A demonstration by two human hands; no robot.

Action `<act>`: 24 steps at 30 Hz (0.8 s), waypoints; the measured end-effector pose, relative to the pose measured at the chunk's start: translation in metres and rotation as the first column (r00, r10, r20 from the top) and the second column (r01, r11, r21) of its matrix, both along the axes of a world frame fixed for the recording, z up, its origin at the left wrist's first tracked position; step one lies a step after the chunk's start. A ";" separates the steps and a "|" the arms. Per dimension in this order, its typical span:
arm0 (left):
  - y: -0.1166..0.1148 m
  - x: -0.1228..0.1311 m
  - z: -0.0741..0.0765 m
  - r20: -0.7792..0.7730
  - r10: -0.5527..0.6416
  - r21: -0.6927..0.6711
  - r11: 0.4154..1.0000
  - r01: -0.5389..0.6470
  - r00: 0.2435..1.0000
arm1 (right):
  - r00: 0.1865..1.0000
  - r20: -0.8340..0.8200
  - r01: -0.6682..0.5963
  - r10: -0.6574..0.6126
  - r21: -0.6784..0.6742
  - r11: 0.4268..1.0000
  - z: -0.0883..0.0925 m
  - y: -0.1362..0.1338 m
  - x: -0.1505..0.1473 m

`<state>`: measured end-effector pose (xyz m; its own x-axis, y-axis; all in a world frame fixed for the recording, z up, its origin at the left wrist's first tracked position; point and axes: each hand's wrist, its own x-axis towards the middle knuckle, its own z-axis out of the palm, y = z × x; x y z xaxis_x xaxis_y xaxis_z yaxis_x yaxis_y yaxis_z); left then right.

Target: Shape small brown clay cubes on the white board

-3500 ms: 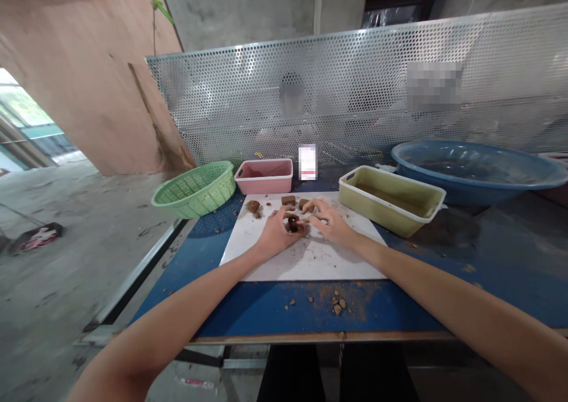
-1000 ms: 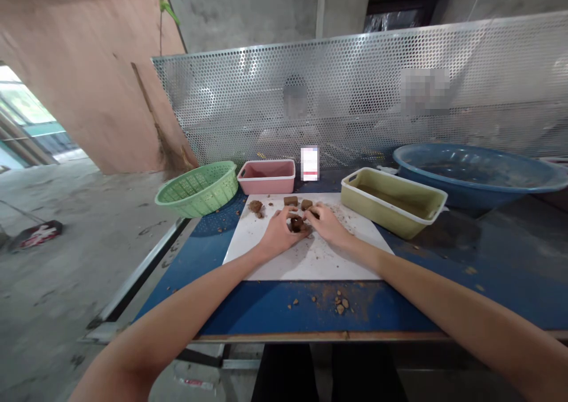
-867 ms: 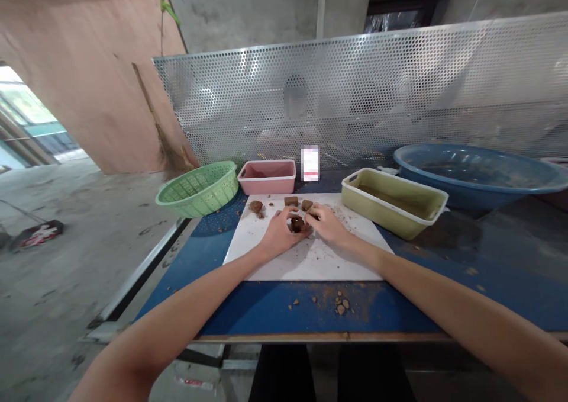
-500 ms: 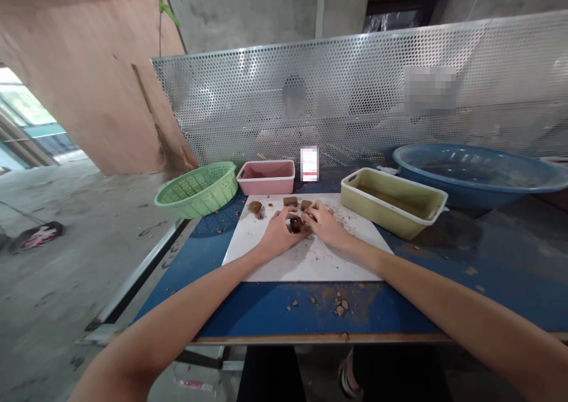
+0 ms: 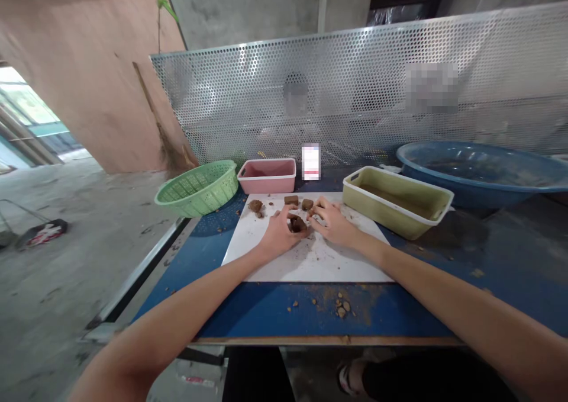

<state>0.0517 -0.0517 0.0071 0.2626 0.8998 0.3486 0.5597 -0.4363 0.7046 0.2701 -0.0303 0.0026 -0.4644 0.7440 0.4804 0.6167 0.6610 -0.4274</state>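
Note:
On a white board (image 5: 275,266) my left hand (image 5: 279,233) curls around a dark brown lump of clay (image 5: 297,224), thumb on the near side and fingers beyond it. Just to its right is my right hand (image 5: 332,223), fingers bent and tips pinched on what looks like a small brown bit of clay (image 5: 311,212). Beyond the hands lie two small brown blocks, a left block (image 5: 291,200) and a right block (image 5: 307,204). A rough clay clump (image 5: 255,206) rests at the board's far left. Crumbs are scattered around.
A green basket (image 5: 199,192), a pink bin (image 5: 266,183) and an olive bin (image 5: 394,203) of brownish water stand around the board. A large blue basin (image 5: 479,171) is at the right. Clay bits (image 5: 341,311) lie on the blue table (image 5: 248,313) before a perforated metal screen (image 5: 248,106).
My right hand has drawn slightly right, away from the lump, and its fingers have lifted off it. My left hand stays around the lump. The view has shifted slightly.

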 end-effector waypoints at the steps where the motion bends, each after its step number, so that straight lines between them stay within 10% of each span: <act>1: 0.000 0.000 0.000 0.014 -0.010 -0.011 1.000 0.011 1.000 | 1.000 0.016 0.007 -0.007 0.004 1.000 -0.001 0.001 0.000; 24: -0.006 0.001 0.005 0.050 0.044 -0.038 0.998 -0.042 0.998 | 1.000 -0.031 0.003 -0.005 -0.056 0.998 0.000 -0.002 0.000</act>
<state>0.0532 -0.0574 0.0117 0.2057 0.9226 0.3265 0.5403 -0.3852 0.7482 0.2702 -0.0319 0.0029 -0.4471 0.7716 0.4524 0.6050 0.6334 -0.4824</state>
